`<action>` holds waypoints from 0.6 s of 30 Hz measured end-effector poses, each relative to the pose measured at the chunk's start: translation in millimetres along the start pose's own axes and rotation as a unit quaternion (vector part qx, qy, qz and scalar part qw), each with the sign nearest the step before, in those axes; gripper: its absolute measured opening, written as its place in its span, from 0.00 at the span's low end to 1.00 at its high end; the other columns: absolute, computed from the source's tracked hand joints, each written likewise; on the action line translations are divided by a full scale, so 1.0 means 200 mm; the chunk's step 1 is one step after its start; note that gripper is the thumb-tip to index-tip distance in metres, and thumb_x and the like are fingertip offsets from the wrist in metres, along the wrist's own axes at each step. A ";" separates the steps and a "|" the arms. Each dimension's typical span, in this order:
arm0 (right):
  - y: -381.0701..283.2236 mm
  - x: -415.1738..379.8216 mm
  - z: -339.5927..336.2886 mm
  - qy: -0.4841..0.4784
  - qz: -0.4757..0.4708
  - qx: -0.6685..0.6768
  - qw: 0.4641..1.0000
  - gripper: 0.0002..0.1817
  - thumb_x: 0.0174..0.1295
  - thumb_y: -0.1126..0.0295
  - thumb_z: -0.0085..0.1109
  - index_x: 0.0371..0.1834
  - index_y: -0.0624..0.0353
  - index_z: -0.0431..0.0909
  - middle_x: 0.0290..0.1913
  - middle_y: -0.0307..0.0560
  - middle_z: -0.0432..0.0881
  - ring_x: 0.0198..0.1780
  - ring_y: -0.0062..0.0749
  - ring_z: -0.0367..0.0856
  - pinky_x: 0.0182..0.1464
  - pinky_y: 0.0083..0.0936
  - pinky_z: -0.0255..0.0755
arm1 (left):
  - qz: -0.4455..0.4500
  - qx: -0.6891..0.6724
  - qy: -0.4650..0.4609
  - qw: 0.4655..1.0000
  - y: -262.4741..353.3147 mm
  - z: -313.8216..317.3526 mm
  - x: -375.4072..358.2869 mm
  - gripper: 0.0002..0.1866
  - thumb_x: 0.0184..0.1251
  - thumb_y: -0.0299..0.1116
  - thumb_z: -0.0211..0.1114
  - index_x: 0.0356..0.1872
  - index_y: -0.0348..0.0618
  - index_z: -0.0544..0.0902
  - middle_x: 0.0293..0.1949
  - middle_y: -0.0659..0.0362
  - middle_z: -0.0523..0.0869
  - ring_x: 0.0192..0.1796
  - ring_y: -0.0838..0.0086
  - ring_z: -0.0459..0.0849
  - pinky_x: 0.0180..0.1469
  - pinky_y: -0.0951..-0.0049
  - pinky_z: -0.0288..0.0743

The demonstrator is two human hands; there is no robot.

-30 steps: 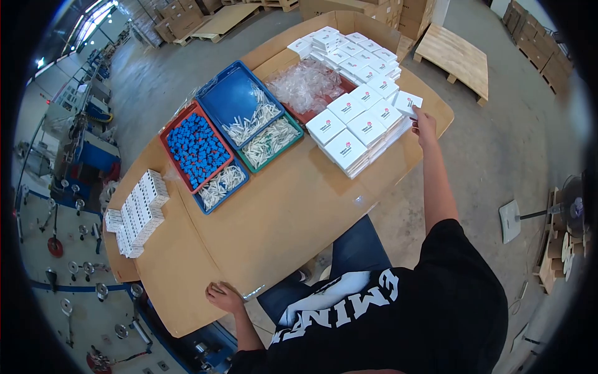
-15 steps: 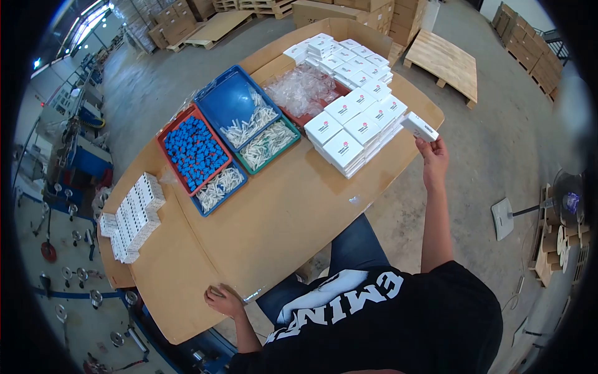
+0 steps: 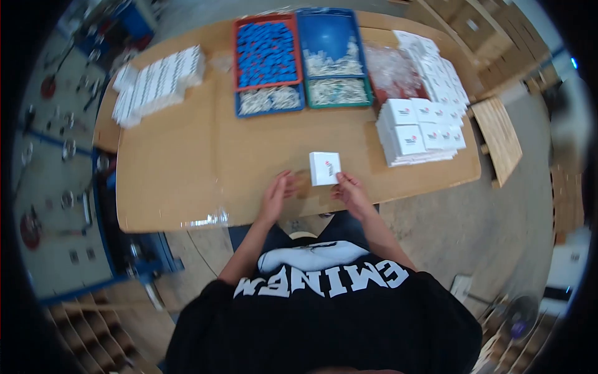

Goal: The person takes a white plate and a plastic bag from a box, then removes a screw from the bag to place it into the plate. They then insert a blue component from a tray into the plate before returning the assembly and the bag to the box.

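A small flat white box (image 3: 321, 169) with a red mark and dark print is held up over the front middle of the cardboard-covered table (image 3: 261, 149). My right hand (image 3: 354, 194) pinches its lower right corner between thumb and fingers. Just left of the box, my left hand (image 3: 280, 193) is open and holds nothing, its fingers slightly bent and a little blurred. A gap separates it from the box.
Stacked white boxes (image 3: 411, 138) stand at the right, beside clear plastic bags (image 3: 392, 71). At the back are a red tray (image 3: 237, 56) of blue parts and blue and green trays (image 3: 370, 96) of white pieces. White cartons (image 3: 162, 81) stand in rows at left.
My right hand has brought the white box from beyond the table's right edge to the front middle. My left hand has come from the left front edge towards it. The head view has turned.
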State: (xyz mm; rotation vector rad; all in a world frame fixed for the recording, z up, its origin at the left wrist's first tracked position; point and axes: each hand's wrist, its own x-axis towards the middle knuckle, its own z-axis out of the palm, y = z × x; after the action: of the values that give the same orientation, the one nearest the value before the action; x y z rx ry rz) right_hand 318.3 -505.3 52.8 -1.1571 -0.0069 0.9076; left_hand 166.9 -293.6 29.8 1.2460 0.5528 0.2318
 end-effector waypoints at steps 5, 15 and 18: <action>0.26 0.01 0.20 -0.059 0.124 0.000 0.991 0.15 0.77 0.56 0.59 0.51 0.57 0.82 0.35 0.38 0.85 0.34 0.25 0.84 0.39 0.26 0.79 | -0.089 -0.167 -0.008 0.982 -0.01 0.18 0.02 0.34 0.83 0.62 0.40 0.79 0.52 0.65 0.58 0.58 0.85 0.55 0.73 0.85 0.58 0.68 0.79; 0.06 0.02 0.34 -0.055 -0.311 -0.552 0.772 0.25 0.65 0.64 0.70 0.62 0.61 0.75 0.61 0.61 0.79 0.55 0.48 0.83 0.55 0.38 0.80 | -0.161 -0.323 -0.061 0.931 0.00 0.06 0.06 0.36 0.78 0.70 0.41 0.71 0.56 0.72 0.55 0.59 0.83 0.55 0.66 0.84 0.55 0.62 0.80; 0.07 0.05 0.41 -0.107 -0.353 -0.534 0.761 0.34 0.61 0.62 0.71 0.70 0.61 0.70 0.71 0.63 0.68 0.67 0.59 0.73 0.65 0.44 0.73 | -0.183 -0.306 -0.106 0.928 -0.02 0.05 0.07 0.34 0.77 0.70 0.43 0.64 0.55 0.75 0.48 0.62 0.85 0.50 0.70 0.85 0.50 0.68 0.81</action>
State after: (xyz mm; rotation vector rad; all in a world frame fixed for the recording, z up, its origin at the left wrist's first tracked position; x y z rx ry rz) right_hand 280.3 -434.5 73.4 -1.8778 -1.2217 0.2713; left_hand 184.2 -296.7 23.6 0.5350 0.4641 -0.0510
